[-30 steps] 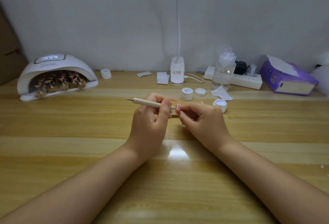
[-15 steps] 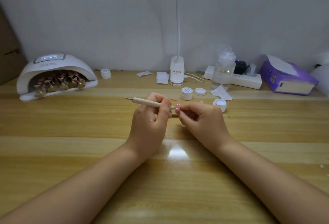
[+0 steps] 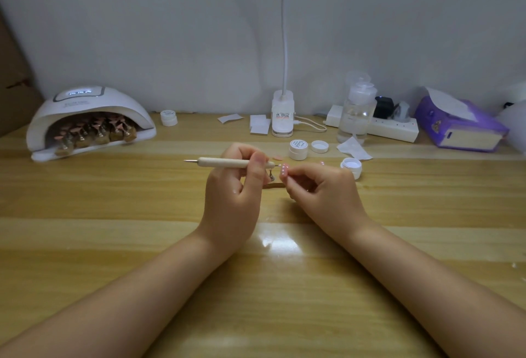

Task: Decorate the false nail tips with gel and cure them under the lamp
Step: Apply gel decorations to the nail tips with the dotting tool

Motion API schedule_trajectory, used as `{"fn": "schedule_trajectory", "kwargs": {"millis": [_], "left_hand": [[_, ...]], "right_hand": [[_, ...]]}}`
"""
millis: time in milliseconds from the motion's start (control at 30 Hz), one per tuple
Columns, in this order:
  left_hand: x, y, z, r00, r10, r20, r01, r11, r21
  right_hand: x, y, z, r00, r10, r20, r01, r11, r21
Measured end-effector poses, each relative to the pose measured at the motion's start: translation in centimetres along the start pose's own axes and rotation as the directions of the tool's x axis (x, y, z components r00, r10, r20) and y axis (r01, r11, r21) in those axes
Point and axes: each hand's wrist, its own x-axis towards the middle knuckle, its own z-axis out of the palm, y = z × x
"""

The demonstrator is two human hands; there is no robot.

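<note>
Wooden desk (image 3: pixel 85 243), seen from above, carries all items; a pale wall stands behind it. At far left, a white curing lamp (image 3: pixel 91 118) with its display lit shelters a row of pink nail tips on stands (image 3: pixel 94 131). At far right lies a purple tissue box (image 3: pixel 461 127); beside it, along the wall, a white power strip (image 3: pixel 392 129), a clear pump bottle (image 3: pixel 357 110) and a white lamp base (image 3: pixel 282 114) with its stem rising upward. Both forearms enter from the lower edge and the hands meet near the desk's centre. Left hand (image 3: pixel 233 189): fingers curled round a dotting pen (image 3: pixel 227 162), held level, its near tip pointing right toward the nail tip. Right hand (image 3: pixel 321 189): thumb and fingers pinch a pink nail tip (image 3: pixel 284 171) bearing white dots, raised just above the desk. Between the hands a small metal stand (image 3: pixel 271 176) is partly hidden. Behind the hands stand a closed gel pot (image 3: pixel 299 149), a loose cap (image 3: pixel 319 146), an open pot (image 3: pixel 351 166) and a crumpled wipe (image 3: pixel 354 148); a further pot (image 3: pixel 168 117) sits near the lamp. White pads (image 3: pixel 259 124) lie by the lamp base. One loose pink tip (image 3: pixel 276 158) rests on the desk.
</note>
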Motion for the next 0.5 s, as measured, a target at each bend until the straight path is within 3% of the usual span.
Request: {"fn": "schedule_trajectory", "kwargs": {"millis": [500], "left_hand": [[0.25,-0.46,-0.07,0.998,0.040,-0.048,-0.043,0.997,-0.063]], "right_hand": [[0.05,-0.18,-0.01,1.000,0.010,-0.008,-0.010,0.998,0.069]]}}
